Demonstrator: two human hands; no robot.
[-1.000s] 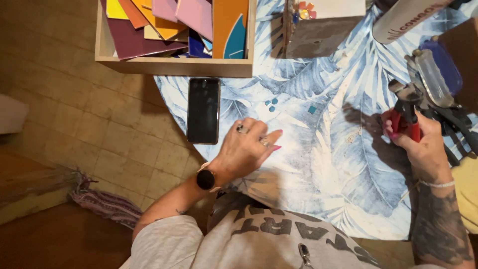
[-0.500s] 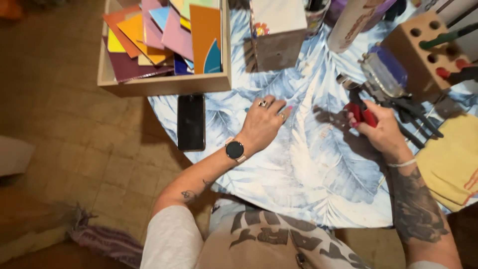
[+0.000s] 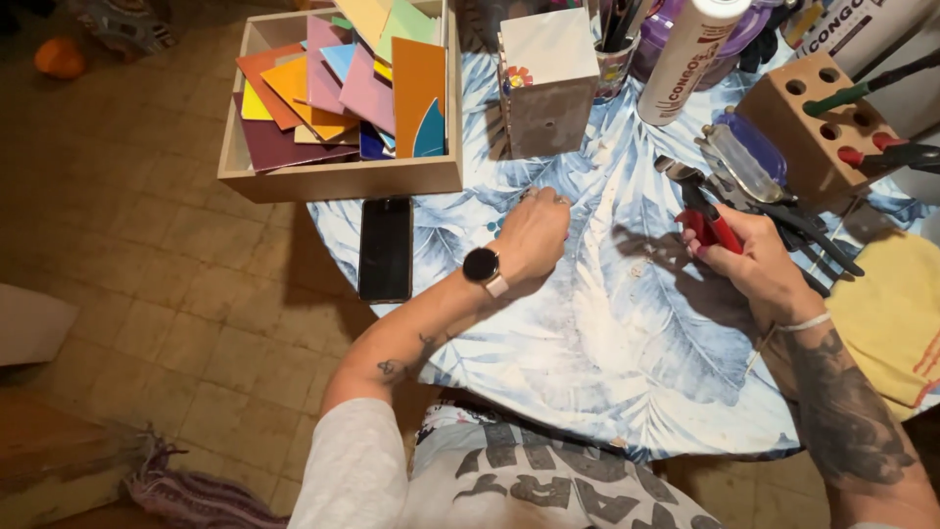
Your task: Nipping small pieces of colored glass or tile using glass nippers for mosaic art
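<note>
- Where the table's left edge curves, a wooden tray (image 3: 333, 178) of coloured tiles, a black phone (image 3: 385, 249) flat just below it.
- Left hand (image 3: 534, 235) palm down on the leaf-print cloth (image 3: 607, 343) near the table's middle, fingers curled, fingertips touching the cloth; whether holding anything, cannot tell.
- Behind, a white box (image 3: 548, 78), then a white tube (image 3: 685, 59) with dark lettering.
- Right hand (image 3: 759, 269) wrapped shut around red-handled nippers (image 3: 707, 220), metal jaws pointing up-left, toward the right edge.
- Wooden tool block (image 3: 813, 127) at far right corner.

Dark phone screen (image 3: 385, 249) at table's left edge; white labelled tube (image 3: 685, 59) at far side.
</note>
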